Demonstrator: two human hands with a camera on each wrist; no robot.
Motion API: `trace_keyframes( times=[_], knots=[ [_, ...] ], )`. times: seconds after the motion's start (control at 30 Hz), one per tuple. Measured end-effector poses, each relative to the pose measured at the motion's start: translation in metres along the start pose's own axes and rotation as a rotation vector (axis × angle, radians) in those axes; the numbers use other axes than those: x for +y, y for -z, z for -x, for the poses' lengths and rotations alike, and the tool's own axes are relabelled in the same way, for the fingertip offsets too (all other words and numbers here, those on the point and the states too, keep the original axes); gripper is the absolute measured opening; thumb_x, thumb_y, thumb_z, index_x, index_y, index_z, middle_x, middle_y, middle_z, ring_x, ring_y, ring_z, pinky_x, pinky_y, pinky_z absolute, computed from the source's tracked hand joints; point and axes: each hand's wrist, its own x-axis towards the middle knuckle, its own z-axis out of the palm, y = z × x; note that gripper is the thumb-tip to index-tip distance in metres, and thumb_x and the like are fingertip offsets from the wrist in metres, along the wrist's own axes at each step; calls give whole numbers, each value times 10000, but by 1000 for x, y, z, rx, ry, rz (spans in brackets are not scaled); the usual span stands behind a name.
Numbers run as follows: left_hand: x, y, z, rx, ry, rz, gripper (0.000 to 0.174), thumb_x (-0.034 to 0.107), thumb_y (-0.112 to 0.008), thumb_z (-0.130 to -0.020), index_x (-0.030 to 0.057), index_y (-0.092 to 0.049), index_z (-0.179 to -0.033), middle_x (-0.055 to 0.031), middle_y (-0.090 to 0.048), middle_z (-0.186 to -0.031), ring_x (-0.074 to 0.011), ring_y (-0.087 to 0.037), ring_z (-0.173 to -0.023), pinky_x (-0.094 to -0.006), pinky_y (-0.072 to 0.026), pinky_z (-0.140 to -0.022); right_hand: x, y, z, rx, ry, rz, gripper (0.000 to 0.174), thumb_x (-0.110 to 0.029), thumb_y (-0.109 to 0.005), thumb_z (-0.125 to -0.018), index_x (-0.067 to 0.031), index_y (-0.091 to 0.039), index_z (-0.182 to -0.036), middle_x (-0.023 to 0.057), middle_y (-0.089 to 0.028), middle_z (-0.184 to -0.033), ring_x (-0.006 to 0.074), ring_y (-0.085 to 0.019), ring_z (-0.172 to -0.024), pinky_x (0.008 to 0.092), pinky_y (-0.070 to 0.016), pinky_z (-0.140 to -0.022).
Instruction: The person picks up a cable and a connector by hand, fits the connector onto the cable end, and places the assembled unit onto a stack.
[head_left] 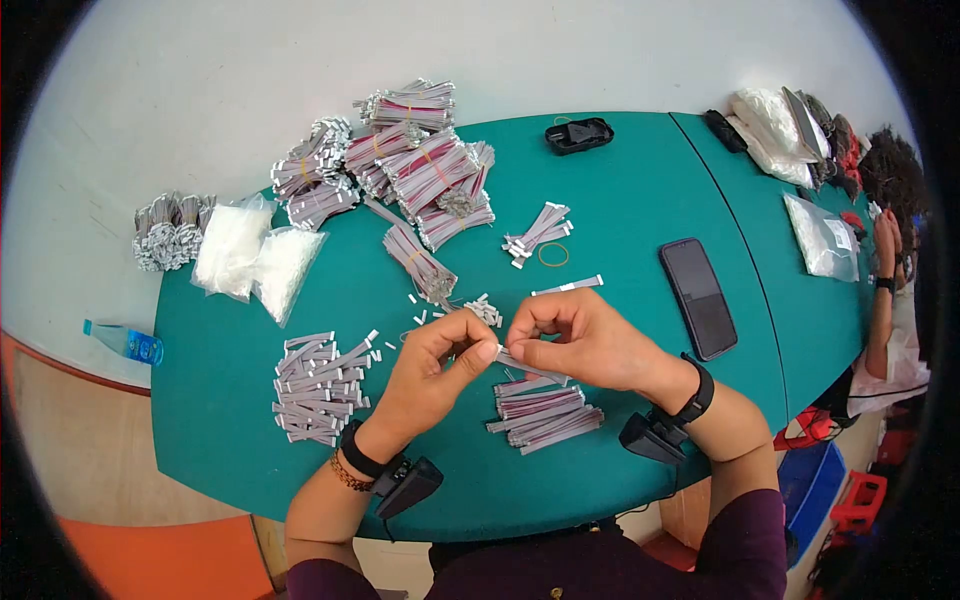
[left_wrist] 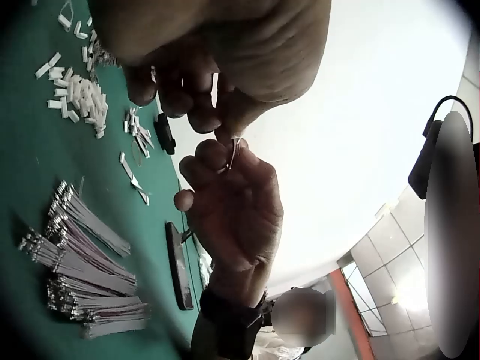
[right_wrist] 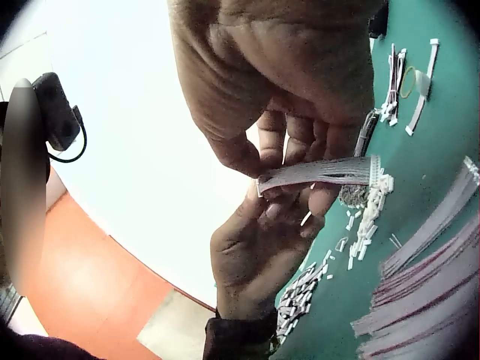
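Observation:
Both hands meet over the green table [head_left: 620,200], fingertips nearly together. My right hand [head_left: 585,340] pinches a short grey ribbon cable [right_wrist: 322,172] close to one end, while its other end sticks out with a row of small tips. At the pinched end sits a small white connector [head_left: 498,349], gripped between thumb and forefinger of my left hand [head_left: 430,375]. How far the wires sit inside it is hidden by the fingers. Below the hands lies a stack of ribbon cables [head_left: 545,415]. Loose white connectors [left_wrist: 82,97] are heaped just beyond the hands.
Cables with white ends [head_left: 320,390] form a pile at left. Banded cable bundles [head_left: 430,170] and bags of white pieces [head_left: 235,245] stand at the back. A phone [head_left: 697,298], a rubber band [head_left: 553,255] and a black case [head_left: 578,135] lie rightward. Another person's arm [head_left: 880,310] shows far right.

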Motion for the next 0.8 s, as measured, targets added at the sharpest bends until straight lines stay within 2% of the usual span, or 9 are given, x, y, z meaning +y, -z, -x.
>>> trace_keyframes(
  times=[0.27,0.37,0.47,0.57,0.67,0.8],
  knots=[
    [5,2,0,-48,41,-17,182,165,-590,-884,12,-557,-791,23,-492,-710,-48,-405,-648,-217,-348,-591,6,-2,0,-31,-41,-64,84,-66,-571,-846,11,-581,-812,12,-589,-732,52,-543,-663,224,-499,-589],
    [1,1,0,-35,22,-13,179,165,-592,-882,11,-561,-796,22,-495,-709,-49,-406,-648,-217,-348,-590,3,-4,3,-10,-67,-31,78,-61,-579,-877,14,-590,-858,17,-576,-791,67,-557,-731,232,-530,-652],
    [-5,0,0,-24,-25,-56,180,164,-592,-883,11,-561,-794,21,-497,-706,-50,-408,-649,-217,-349,-592,6,-8,3,15,-12,-48,112,-82,-568,-866,16,-577,-812,7,-566,-734,52,-542,-690,236,-537,-614],
    [-5,0,0,-17,-19,-48,182,164,-591,-884,9,-559,-795,16,-503,-717,-52,-411,-649,-216,-352,-596,5,-6,3,-6,-46,-40,91,-71,-567,-891,14,-587,-867,11,-566,-797,64,-555,-743,243,-541,-662],
    [-4,2,1,-11,8,-5,169,160,-584,-890,19,-551,-802,23,-501,-744,-51,-417,-671,-210,-355,-613,1,-4,2,-11,-97,-57,111,-95,-562,-904,12,-581,-878,14,-572,-805,67,-560,-747,243,-541,-659],
    [-3,3,0,17,73,196,158,165,-583,-893,36,-542,-810,33,-489,-762,-50,-426,-706,-202,-349,-652,-2,0,0,42,-100,-134,132,-127,-560,-913,0,-579,-884,7,-579,-813,60,-556,-741,240,-533,-638]
  ],
)
